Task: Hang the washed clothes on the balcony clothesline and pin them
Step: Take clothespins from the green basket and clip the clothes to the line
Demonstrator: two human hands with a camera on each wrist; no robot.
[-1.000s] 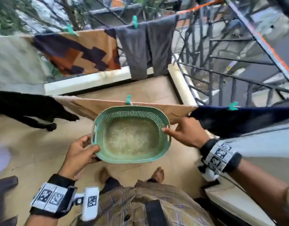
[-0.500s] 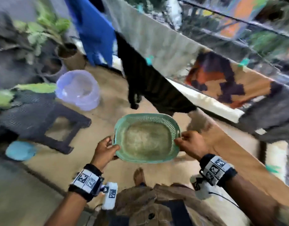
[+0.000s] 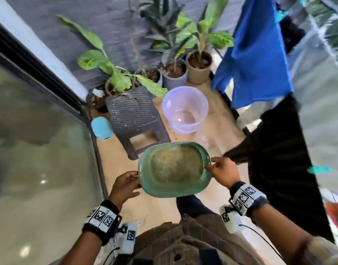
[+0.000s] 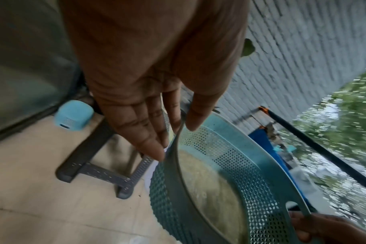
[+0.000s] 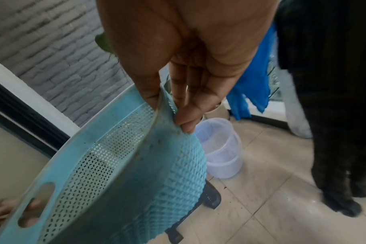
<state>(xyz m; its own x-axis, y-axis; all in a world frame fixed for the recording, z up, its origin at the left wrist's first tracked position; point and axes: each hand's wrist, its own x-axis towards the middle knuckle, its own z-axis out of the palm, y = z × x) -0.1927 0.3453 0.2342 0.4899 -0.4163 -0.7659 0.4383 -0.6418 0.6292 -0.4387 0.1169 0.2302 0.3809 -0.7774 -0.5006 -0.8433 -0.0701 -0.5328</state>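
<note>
An empty green perforated basket [image 3: 143, 167] hangs in front of me, held level by both hands. My left hand [image 3: 126, 185] pinches its left rim [image 4: 173, 148] between thumb and fingers. My right hand [image 3: 220, 172] pinches the right rim [image 5: 163, 105] the same way. The basket [image 5: 123, 165] holds no clothes. On the line at the right hang a blue garment [image 3: 256, 54] and a black garment [image 3: 278, 159], with a teal peg [image 3: 319, 169] at the far right.
A dark plastic stool [image 3: 133, 119] and a clear lilac bucket [image 3: 185, 109] stand on the tiled floor ahead. Several potted plants [image 3: 198, 67] line the grey brick wall. A glass door [image 3: 40, 150] is at my left, with a small light-blue object [image 3: 102, 128] by its frame.
The view has swung left, from the railing and pinned clothes to the stool, bucket and plants. Both hands have kept their hold on the basket.
</note>
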